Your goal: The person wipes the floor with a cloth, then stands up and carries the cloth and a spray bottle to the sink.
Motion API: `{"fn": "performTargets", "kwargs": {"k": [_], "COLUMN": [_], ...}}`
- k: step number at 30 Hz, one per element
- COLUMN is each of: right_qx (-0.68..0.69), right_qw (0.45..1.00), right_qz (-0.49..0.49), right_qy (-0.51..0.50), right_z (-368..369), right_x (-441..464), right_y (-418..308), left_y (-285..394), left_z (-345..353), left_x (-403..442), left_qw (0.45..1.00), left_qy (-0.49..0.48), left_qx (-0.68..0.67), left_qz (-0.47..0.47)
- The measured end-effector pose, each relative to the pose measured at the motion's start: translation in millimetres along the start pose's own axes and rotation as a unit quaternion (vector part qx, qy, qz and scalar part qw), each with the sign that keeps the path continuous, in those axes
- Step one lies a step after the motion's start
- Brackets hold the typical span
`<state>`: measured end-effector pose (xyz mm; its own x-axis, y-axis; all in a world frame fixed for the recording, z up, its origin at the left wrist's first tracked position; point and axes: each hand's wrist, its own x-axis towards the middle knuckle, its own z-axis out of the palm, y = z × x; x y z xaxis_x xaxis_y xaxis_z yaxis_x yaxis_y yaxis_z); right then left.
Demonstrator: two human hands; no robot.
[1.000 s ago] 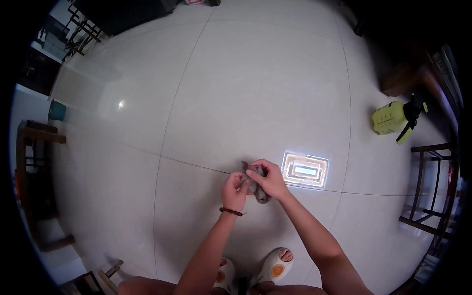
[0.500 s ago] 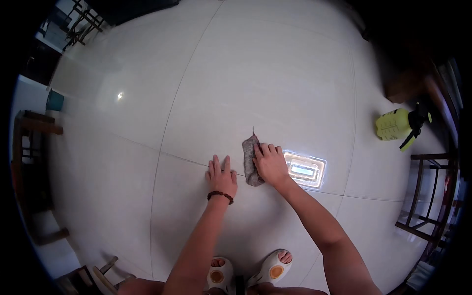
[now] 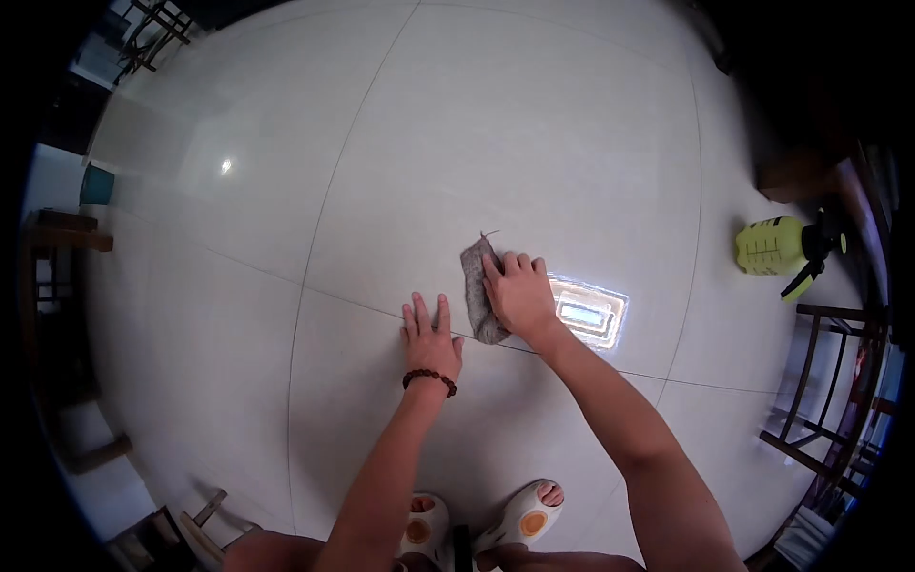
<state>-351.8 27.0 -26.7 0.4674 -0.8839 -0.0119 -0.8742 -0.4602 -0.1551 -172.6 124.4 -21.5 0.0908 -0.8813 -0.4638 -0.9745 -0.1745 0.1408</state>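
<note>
A grey cloth (image 3: 480, 291) lies bunched lengthwise on the glossy tiled floor (image 3: 515, 143), a loose thread sticking out at its far end. My right hand (image 3: 519, 294) grips its right side and presses it to the tile, fingers pointing forward; the palm side is hidden. To the left of the cloth, and apart from it, my left hand (image 3: 431, 338) rests flat on the floor with its fingers spread. A dark beaded bracelet (image 3: 430, 382) circles the left wrist.
A yellow-green pump spray bottle (image 3: 770, 246) stands at the right, near a dark wooden stool (image 3: 810, 381). At the far left are a teal bucket (image 3: 97, 185) and wooden furniture (image 3: 71, 238). My feet in white slippers (image 3: 522, 522) are at the bottom.
My right hand and the cloth have shifted slightly forward and left, and the loose thread now bends to the right. The left hand stays flat in nearly the same place.
</note>
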Motion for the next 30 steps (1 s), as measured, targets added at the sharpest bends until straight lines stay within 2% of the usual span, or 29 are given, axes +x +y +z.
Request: {"fn": "performTargets", "kwargs": {"k": [4, 9, 12, 15, 18, 20, 25, 26, 28, 30], "right_qx": [0.005, 0.006, 0.000, 0.043, 0.037, 0.040, 0.015, 0.014, 0.072, 0.063], "right_qw": [1.000, 0.999, 1.000, 0.999, 0.996, 0.998, 0.999, 0.999, 0.987, 0.981], "right_qz": [-0.015, 0.029, -0.003, -0.016, 0.039, 0.035, 0.036, 0.040, -0.046, -0.071], "right_qy": [0.021, -0.012, -0.029, -0.019, -0.068, -0.019, 0.007, 0.010, 0.133, 0.170], "right_z": [-0.7, -1.9, 4.5, -18.9, -30.5, -22.2, 0.9, 13.6, 38.9, 20.2], "right_x": [-17.2, 17.3, -23.9, -95.4, -115.1, -89.6, -13.0, -22.3, -54.1, -67.3], "right_y": [-1.8, 5.0, -6.3, -10.6, -10.7, -9.3, 5.3, 9.7, 22.6, 29.0], "left_y": [-1.6, -2.4, -2.6, -3.3, -4.2, -1.4, -6.3, -7.8, -6.5, -8.3], "left_z": [-1.6, 1.0, -2.3, -5.6, 1.7, 1.8, 4.7, 2.2, -3.0, -5.6], "left_x": [2.0, 3.8, 4.6, 2.6, -5.2, 0.3, 2.3, 4.1, 5.7, 3.4], "left_qw": [1.000, 1.000, 1.000, 1.000, 1.000, 1.000, 1.000, 1.000, 1.000, 0.999], "left_qy": [-0.006, 0.003, -0.003, -0.016, -0.013, 0.000, 0.015, -0.001, -0.012, -0.032], "left_qx": [-0.005, 0.006, 0.000, -0.019, -0.014, -0.015, 0.002, 0.004, 0.004, -0.019], "left_qz": [-0.010, -0.008, -0.001, -0.004, 0.000, -0.010, 0.011, 0.011, 0.014, 0.010]}}
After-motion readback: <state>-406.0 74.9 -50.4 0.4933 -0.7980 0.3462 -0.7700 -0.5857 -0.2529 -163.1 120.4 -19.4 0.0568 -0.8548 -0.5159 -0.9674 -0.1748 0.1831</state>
